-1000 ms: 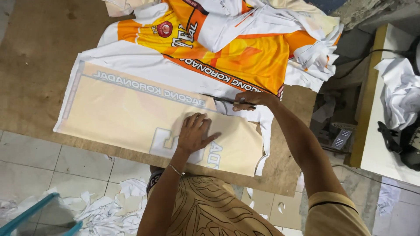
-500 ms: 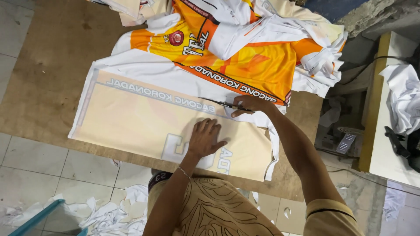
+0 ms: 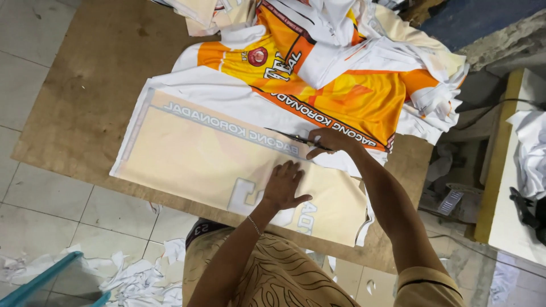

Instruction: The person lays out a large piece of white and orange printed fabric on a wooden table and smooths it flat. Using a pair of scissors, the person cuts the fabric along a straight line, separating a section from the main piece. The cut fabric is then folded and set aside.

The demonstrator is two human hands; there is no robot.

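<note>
Right hand (image 3: pixel 331 142), fingers closed on the scissors (image 3: pixel 296 138), is working the blades leftward along the pale panel's (image 3: pixel 205 165) lettered band, slightly farther than a second ago. Left hand (image 3: pixel 282 186), fingers spread, is pressing the panel flat on the board (image 3: pixel 85 102), shifted a little to follow the cut.

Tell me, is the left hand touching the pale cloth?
Touching. The head view shows the left hand lying flat with its fingers spread on the pale cloth, with no gap under the palm, while the right hand holds scissors farther up.
</note>
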